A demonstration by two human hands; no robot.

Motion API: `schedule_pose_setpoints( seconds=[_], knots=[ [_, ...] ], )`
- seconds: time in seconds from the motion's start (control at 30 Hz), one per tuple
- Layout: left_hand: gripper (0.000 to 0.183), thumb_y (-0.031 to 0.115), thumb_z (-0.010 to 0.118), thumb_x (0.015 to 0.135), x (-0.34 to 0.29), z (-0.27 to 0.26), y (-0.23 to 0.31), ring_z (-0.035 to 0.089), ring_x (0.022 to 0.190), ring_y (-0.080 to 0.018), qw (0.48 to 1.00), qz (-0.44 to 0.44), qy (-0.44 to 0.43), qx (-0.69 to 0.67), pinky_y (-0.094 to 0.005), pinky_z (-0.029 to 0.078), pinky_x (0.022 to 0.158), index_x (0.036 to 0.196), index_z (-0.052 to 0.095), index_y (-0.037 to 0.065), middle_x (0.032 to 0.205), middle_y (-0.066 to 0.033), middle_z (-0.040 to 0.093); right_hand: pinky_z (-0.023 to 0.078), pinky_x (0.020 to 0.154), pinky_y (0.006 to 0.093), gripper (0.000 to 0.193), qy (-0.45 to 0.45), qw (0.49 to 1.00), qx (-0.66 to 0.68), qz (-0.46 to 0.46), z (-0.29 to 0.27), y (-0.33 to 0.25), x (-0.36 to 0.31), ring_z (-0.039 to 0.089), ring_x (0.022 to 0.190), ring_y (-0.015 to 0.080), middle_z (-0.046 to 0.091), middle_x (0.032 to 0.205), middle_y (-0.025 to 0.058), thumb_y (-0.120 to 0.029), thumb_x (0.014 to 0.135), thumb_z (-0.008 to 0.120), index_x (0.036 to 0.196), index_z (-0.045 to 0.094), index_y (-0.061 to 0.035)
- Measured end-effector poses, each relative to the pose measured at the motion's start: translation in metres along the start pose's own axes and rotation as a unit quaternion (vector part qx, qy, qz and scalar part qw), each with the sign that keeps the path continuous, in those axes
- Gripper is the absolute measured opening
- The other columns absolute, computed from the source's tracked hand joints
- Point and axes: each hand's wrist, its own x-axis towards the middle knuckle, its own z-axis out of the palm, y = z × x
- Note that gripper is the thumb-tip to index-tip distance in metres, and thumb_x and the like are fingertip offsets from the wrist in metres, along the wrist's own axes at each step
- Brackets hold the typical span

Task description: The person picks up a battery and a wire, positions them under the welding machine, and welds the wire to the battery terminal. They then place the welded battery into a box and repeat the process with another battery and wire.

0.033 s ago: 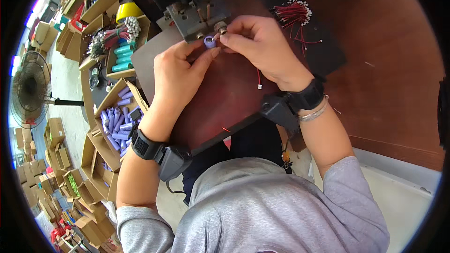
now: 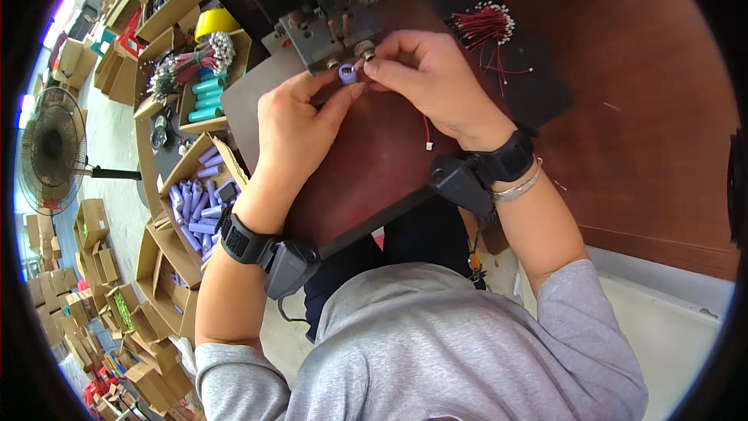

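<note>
Between the thumb and fingers of my left hand (image 2: 298,121) is a purple cylindrical battery cell (image 2: 348,76), its end turned toward the electrodes of a spot welding machine (image 2: 319,39). My right hand (image 2: 425,78) is closed in a pinch beside that end, close under the machine's right electrode holder. From below the right hand hangs a red and black wire lead (image 2: 428,131) with a small white connector at its tip. The pinched end of the lead is mostly hidden by the fingers.
Bundled red and black leads with white connectors (image 2: 485,25) lie on a dark mat at the back right. To the left stand a carton of purple cells (image 2: 195,206), a box of green cells (image 2: 206,97) and a standing fan (image 2: 53,148). The tabletop edge (image 2: 374,224) is near my lap.
Hardly anything differs. The whole view has shifted by a few pixels, while both hands keep the same hold at the machine.
</note>
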Motion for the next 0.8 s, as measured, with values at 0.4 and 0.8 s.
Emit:
schedule_pose_setpoints(
  seconds=[0.4, 0.8],
  knots=[
    [0.021, 0.011, 0.066, 0.075, -0.038, -0.022, 0.033, 0.058, 0.063, -0.0079, 0.994, -0.057, -0.030, -0.087, -0.0211, 0.045, 0.058, 0.091, 0.061, -0.002, 0.069, -0.0062, 0.063, 0.049, 0.059, 0.0322, 0.016, 0.012, 0.850, -0.455, -0.266, 0.010, -0.034, -0.100, 0.059, 0.067, 0.0242, 0.060, 0.087, 0.0091, -0.011, 0.069, 0.067, 0.081, 0.059, -0.0041],
    [0.035, 0.001, 0.059, 0.080, -0.053, -0.042, 0.043, 0.048, 0.062, -0.0053, 0.854, -0.213, -0.071, -0.470, -0.0179, 0.040, 0.058, 0.114, 0.048, 0.000, 0.069, 0.0019, 0.051, 0.047, 0.068, 0.0320, 0.028, -0.059, 0.784, -0.569, -0.240, -0.007, -0.017, -0.115, 0.056, 0.081, 0.0243, 0.054, 0.099, 0.0111, -0.013, 0.070, 0.063, 0.093, 0.056, 0.0003]
  ],
)
